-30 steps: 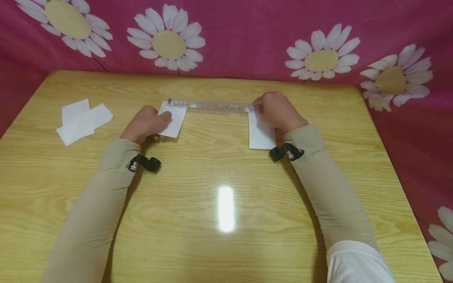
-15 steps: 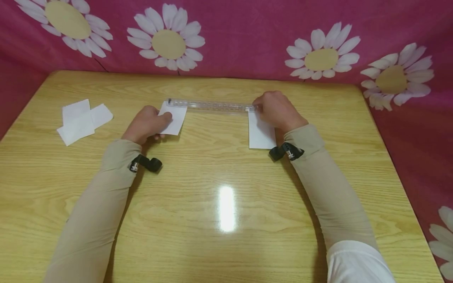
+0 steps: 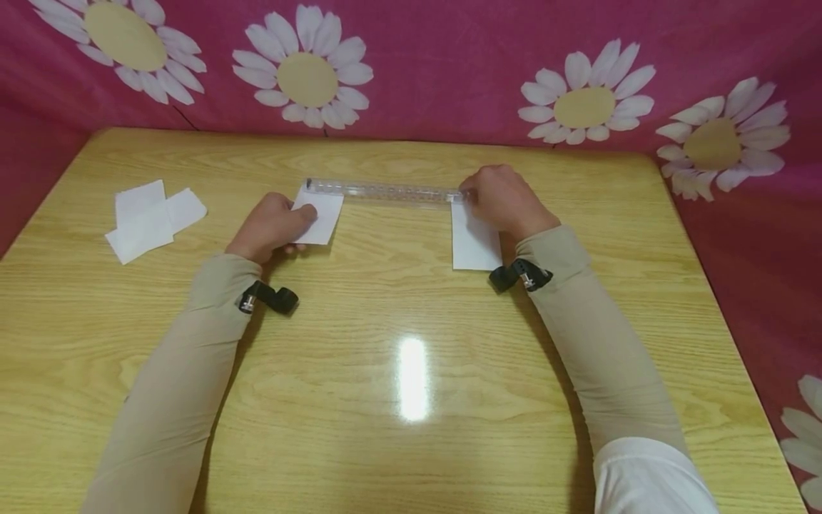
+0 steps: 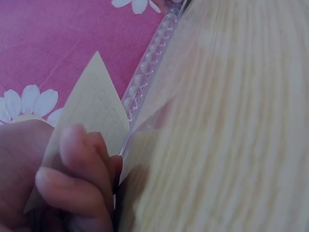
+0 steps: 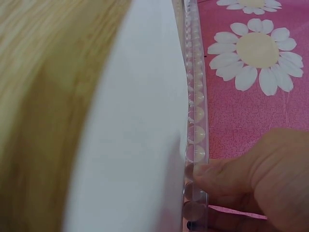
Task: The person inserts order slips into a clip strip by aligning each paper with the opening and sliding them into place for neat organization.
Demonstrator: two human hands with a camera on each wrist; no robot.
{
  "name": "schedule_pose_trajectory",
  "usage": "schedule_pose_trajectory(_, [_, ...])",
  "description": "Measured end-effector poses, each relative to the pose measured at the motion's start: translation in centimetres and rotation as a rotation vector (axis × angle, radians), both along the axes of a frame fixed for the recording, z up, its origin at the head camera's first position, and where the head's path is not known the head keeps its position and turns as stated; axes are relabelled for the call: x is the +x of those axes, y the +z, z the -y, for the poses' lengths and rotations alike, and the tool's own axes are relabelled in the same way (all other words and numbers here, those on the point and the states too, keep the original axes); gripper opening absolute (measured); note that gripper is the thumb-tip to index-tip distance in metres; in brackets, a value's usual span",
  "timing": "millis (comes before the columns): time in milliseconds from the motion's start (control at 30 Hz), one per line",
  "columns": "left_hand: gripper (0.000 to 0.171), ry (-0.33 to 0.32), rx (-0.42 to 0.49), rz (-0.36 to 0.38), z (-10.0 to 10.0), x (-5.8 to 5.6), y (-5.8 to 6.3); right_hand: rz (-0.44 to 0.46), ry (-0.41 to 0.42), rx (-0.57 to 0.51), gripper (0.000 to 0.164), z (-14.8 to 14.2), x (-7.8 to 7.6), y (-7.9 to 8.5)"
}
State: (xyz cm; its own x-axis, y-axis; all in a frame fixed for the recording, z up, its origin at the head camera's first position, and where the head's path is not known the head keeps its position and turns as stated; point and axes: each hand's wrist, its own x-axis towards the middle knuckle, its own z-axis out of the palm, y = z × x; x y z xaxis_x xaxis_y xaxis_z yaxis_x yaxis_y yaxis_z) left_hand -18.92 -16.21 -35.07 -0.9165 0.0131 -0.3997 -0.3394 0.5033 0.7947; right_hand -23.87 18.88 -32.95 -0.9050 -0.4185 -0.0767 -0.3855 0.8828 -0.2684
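Observation:
A long clear plastic strip (image 3: pixel 398 191) with a row of round bumps lies crosswise toward the back of the table. My left hand (image 3: pixel 272 225) pinches a white card (image 3: pixel 326 220), thumb on top and fingers beneath, its far edge at the strip's left end. Faint marks show on the card's underside (image 4: pixel 91 101) in the left wrist view. At the other end, my right hand (image 3: pixel 504 200) grips the strip between thumb and curled fingers. A second white card (image 3: pixel 474 243) stands along the strip there, partly behind that hand.
Several overlapping white cards (image 3: pixel 143 223) lie on the wooden table (image 3: pixel 347 357) at the left. A pink cloth (image 3: pixel 443 71) with large daisies hangs along the table's far and right edges. Black straps (image 3: pixel 272 296) circle both wrists.
My left hand shifts slightly right with its card, and the card's near edge tips up a little. My right hand and the strip hold still.

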Motion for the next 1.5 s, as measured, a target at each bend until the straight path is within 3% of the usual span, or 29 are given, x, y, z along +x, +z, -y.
schedule_pose_trajectory(500, [0.024, -0.012, -0.028, 0.033, -0.3, 0.0, 0.1, 0.037, -0.017, -0.011, 0.034, 0.1, 0.0, -0.4])
schedule_pose_trajectory(1000, [0.022, -0.015, 0.037, 0.028, -1.2, -0.5, -0.2, 0.018, -0.01, -0.004, 0.034, 0.0, 0.0, -0.2])
schedule_pose_trajectory(1500, [0.025, -0.033, 0.013, 0.039, -1.7, -0.6, 0.2, 0.006, 0.004, 0.01, 0.034, -0.1, 0.0, 0.1])
